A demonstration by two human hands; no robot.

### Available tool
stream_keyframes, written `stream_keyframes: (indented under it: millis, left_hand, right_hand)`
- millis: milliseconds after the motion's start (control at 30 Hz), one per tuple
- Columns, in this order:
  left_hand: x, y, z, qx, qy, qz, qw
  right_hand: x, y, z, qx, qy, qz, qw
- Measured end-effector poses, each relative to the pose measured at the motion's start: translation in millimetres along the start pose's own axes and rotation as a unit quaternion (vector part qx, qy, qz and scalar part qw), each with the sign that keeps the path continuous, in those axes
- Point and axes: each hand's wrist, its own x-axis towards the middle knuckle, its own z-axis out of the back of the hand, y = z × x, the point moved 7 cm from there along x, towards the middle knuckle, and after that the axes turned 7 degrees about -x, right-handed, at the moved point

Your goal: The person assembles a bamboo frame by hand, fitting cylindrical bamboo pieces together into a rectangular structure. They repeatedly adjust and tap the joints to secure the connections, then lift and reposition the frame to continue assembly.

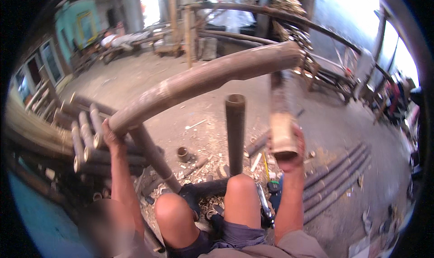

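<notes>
A thick brown bamboo pole [212,77] spans my view, rising from the left to the upper right. My left hand [114,133] is wrapped round its lower left end. From near that end a bamboo leg [151,154] slants down toward my knees. At the far right end another bamboo piece [281,99] hangs down, blurred, its pale hollow end toward me. My right hand [294,147] is closed round that lower end. Between the two hands an upright bamboo post [235,131] with a hollow top stands in front of my knee, apart from both.
Several cut bamboo lengths [122,156] are stacked at the left. More poles [337,181] lie side by side on the right floor. Wood chips, a short bamboo ring [183,154] and a tape measure [273,186] lie near my knees. A bamboo railing [253,8] crosses the back.
</notes>
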Motion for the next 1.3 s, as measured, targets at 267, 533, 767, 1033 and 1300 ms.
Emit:
stream_keyframes:
  millis: [267, 533, 767, 1033, 1300]
  left_hand:
    - [-14.8, -15.2, -7.0, -0.017, -0.012, -0.092, 0.996]
    - [-20.3, -14.1, -16.8, -0.1, 0.009, -0.099, 0.99]
    - [-20.3, -15.3, -11.6, -0.08, -0.021, -0.096, 0.992]
    - [-30.6, -22.4, -19.5, -0.058, -0.073, -0.084, 0.992]
    - [-7.5, -90.2, -85.9, -0.041, -0.004, -0.13, 0.991]
  right_hand:
    - [-29.7, -9.3, 46.1, -0.069, -0.211, -0.002, 0.975]
    - [-28.3, 3.2, 50.6, -0.206, -0.168, 0.046, 0.963]
    - [-29.6, -26.8, 64.8, -0.081, -0.265, -0.063, 0.959]
    - [-22.2, 22.5, 30.1, -0.194, -0.152, 0.048, 0.968]
    - [-58.5, -46.2, 101.3, -0.147, -0.218, -0.005, 0.965]
